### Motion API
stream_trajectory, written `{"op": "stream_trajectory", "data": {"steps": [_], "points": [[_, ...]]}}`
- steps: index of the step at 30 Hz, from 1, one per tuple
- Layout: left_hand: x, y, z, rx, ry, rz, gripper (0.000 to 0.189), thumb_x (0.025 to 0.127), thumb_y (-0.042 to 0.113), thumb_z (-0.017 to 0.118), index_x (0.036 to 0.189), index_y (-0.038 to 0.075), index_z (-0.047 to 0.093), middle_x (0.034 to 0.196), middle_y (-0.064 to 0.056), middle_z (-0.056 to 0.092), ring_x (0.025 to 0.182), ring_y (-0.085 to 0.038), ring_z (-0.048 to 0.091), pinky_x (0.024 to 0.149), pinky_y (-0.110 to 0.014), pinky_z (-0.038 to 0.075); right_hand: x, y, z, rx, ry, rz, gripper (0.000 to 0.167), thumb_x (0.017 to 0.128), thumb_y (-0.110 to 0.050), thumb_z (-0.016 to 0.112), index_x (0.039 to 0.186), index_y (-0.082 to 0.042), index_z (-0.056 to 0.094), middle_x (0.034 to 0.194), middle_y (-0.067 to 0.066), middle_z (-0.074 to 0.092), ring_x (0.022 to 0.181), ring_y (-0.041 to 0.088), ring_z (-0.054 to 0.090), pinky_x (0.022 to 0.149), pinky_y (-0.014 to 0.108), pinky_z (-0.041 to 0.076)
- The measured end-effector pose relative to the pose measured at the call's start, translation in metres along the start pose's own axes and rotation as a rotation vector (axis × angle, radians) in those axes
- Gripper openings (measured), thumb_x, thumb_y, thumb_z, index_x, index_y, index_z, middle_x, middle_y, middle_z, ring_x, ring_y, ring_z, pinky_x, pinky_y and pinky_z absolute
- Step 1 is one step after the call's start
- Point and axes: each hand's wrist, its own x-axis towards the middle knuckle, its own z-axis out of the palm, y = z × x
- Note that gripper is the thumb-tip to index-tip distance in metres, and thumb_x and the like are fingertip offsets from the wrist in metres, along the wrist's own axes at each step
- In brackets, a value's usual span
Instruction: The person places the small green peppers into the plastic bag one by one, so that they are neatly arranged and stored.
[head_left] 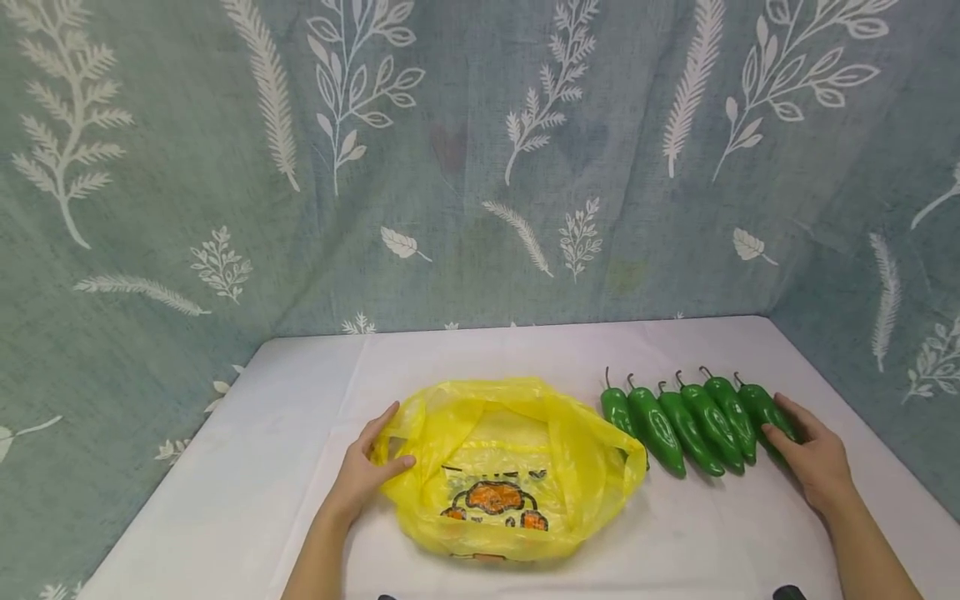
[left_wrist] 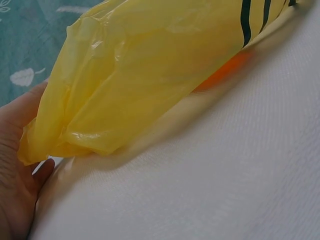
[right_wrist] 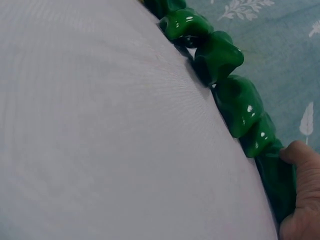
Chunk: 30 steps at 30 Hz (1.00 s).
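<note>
A yellow plastic bag (head_left: 495, 467) with an orange and black print lies with its mouth spread. At its left end, my left hand (head_left: 367, 471) holds the edge, thumb over the near side and fingers at the far side. The left wrist view shows the bag's crumpled corner (left_wrist: 75, 135) between fingers and thumb. Several glossy green peppers (head_left: 693, 425) with thin curved stems lie in a slanting row right of the bag. My right hand (head_left: 817, 454) grips the rightmost green pepper (head_left: 759, 408) between thumb and fingers; in the right wrist view this pepper (right_wrist: 277, 185) is partly covered.
The bag's right side overlaps the lower end of the leftmost pepper (head_left: 617, 408). Everything rests on a white-covered table (head_left: 300, 425). Green-blue cloth (head_left: 480, 167) with white leaf patterns hangs behind the table and along both sides.
</note>
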Motion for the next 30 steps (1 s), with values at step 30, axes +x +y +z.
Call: {"op": "stream_trajectory", "data": {"steps": [30], "points": [[-0.0029, -0.0045, 0.0050, 0.030, 0.025, -0.047, 0.092, 0.071, 0.026, 0.083, 0.148, 0.021, 0.033, 0.150, -0.005, 0.032, 0.143, -0.030, 0.018, 0.115, -0.053, 0.011, 0.0050, -0.0013, -0.0005, -0.335, 0.009, -0.024, 0.074, 0.094, -0.031, 0.055, 0.150, -0.002, 0.016, 0.138, 0.042, 0.029, 0.119, 0.063, 0.031, 0.090, 0.073, 0.030]]}}
